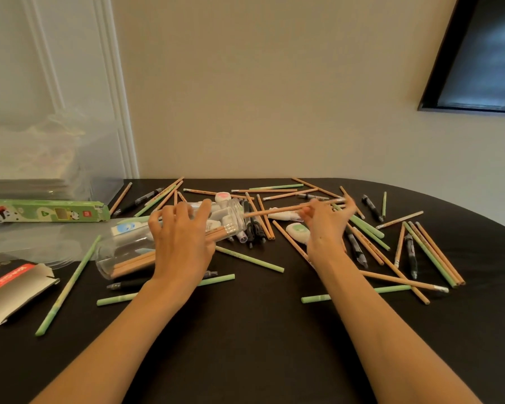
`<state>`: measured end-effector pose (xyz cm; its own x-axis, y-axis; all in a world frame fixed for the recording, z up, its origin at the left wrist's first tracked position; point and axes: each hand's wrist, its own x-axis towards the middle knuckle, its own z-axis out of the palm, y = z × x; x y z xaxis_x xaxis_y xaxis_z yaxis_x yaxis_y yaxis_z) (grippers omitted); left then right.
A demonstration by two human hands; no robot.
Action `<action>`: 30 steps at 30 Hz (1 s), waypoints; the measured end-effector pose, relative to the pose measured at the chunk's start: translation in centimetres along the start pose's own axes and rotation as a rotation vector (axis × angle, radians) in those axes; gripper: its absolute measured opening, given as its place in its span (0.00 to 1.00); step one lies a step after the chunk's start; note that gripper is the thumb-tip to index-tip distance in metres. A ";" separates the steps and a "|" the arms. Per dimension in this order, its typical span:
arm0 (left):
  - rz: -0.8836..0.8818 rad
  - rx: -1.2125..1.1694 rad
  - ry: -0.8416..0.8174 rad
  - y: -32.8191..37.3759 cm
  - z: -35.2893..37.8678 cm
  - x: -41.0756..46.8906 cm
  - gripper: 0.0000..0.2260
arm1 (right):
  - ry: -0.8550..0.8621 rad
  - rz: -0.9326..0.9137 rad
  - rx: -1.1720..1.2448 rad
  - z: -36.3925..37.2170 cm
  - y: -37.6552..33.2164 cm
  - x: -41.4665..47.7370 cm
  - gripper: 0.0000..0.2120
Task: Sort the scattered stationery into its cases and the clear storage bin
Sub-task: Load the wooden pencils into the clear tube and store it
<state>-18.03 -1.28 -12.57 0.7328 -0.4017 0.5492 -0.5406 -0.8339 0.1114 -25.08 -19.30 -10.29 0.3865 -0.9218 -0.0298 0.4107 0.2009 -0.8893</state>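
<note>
Pencil (292,207) pinched in right hand (324,225)

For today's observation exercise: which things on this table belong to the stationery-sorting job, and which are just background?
Part of the job:
- clear plastic jar lying on its side, held by the left hand
- tan wooden pencil pinched by the right hand
- scattered pale green pencils
- black pens
- green cardboard pencil case

Just background:
- black tablecloth
- dark framed screen
</note>
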 end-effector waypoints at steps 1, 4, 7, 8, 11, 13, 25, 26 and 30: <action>0.004 0.006 0.001 0.3 0.0 0.2 0.29 | -0.109 0.020 -0.062 0.2 0.2 -0.5 0.29; 0.016 0.002 0.016 1.1 0.3 0.9 0.28 | -0.593 0.099 -0.341 1.2 0.4 -2.5 0.11; 0.010 0.006 0.015 1.6 0.7 1.3 0.29 | -0.614 0.068 -0.509 1.3 -0.1 -2.0 0.12; 0.012 0.012 0.013 1.7 0.9 1.3 0.29 | -0.529 0.045 -0.506 1.0 -0.4 -1.5 0.12; 0.036 0.030 0.014 1.7 1.4 1.2 0.28 | -0.280 -0.128 -0.758 -0.7 -0.9 1.0 0.10; 0.045 0.021 0.025 1.4 1.7 1.3 0.28 | -0.319 -0.241 -1.212 -1.6 -0.7 2.4 0.12; 0.032 0.020 0.009 0.7 1.8 1.1 0.30 | -0.582 -0.149 -1.353 -1.1 -0.7 1.1 0.07; 0.025 0.019 0.006 0.7 1.7 1.2 0.30 | -0.602 -0.145 -1.224 -1.3 -1.2 0.9 0.07; -0.015 -0.004 0.039 0.4 1.2 1.3 0.29 | -0.750 -0.398 -1.181 -1.9 -2.4 0.2 0.10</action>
<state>-16.77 -2.62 -12.79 0.7241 -0.3744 0.5792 -0.5318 -0.8379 0.1231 -27.62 -20.60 -9.03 0.8956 -0.3894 0.2150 -0.1705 -0.7469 -0.6427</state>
